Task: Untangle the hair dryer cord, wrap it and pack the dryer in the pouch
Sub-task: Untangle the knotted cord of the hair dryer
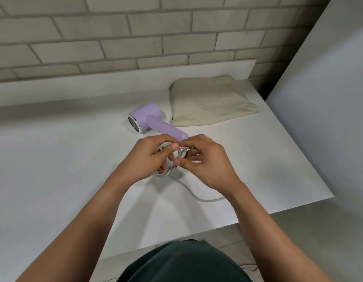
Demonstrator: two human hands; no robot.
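The table is white and smooth, and it takes up most of the space in front of the person. Its far edge turns up into a low white lip. Behind that stands a wall of pale grey bricks. A big plain white board rises on the right side of the table. Some grey floor shows past the table's near right corner.

The hair dryer is light purple. It lies on its side in the middle of the table, a bit to the far side. Its round shiny end faces left and its handle points near and right, toward the hands. The pouch is cream cloth (soft and a little wrinkled). It lies flat just beside the dryer, on the far right of the table.

The white cord is bunched in loops between both hands, just nearer than the dryer's handle. One loose bit trails away on the table, curving near and right.

The left hand has its fingers curled round the loops, with the thumb on top. The right hand pinches the cord with thumb and fingers. Both arms are bare, and a dark green shirt shows at the near edge.
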